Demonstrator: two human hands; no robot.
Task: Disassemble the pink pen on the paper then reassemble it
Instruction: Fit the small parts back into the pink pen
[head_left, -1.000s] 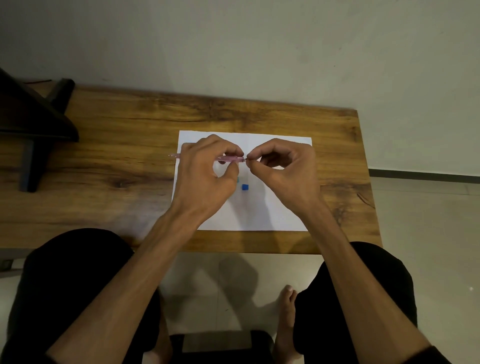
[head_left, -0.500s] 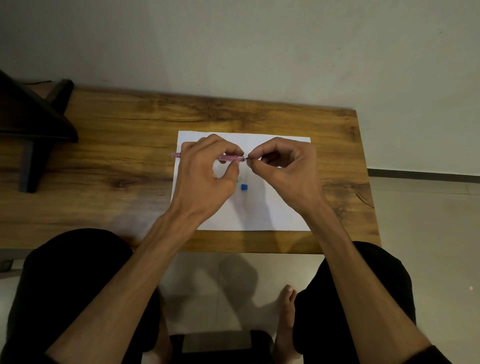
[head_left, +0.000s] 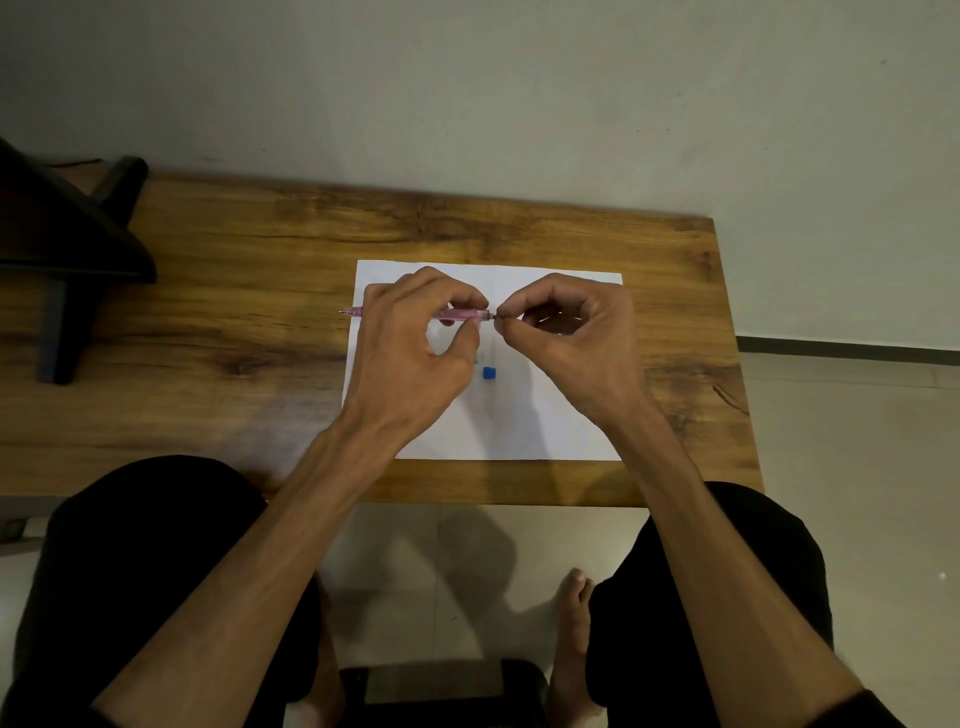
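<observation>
My left hand (head_left: 410, 343) grips the translucent pink pen (head_left: 465, 314) and holds it level above the white paper (head_left: 519, 426); the pen's tip sticks out past my knuckles to the left. My right hand (head_left: 571, 338) pinches a small dark part at the pen's right end between thumb and forefinger. That part is too small to name. A small blue piece (head_left: 488, 372) lies on the paper below the hands, and a pale clear piece (head_left: 481, 357) shows just above it, half hidden by my left hand.
The paper lies on a wooden table (head_left: 234, 332) whose front edge runs close to my knees. A black stand (head_left: 67, 249) occupies the table's far left. A grey wall rises behind the table, and tiled floor lies to the right.
Both hands have stayed almost still at the pen's right end. The fingers have shifted only slightly.
</observation>
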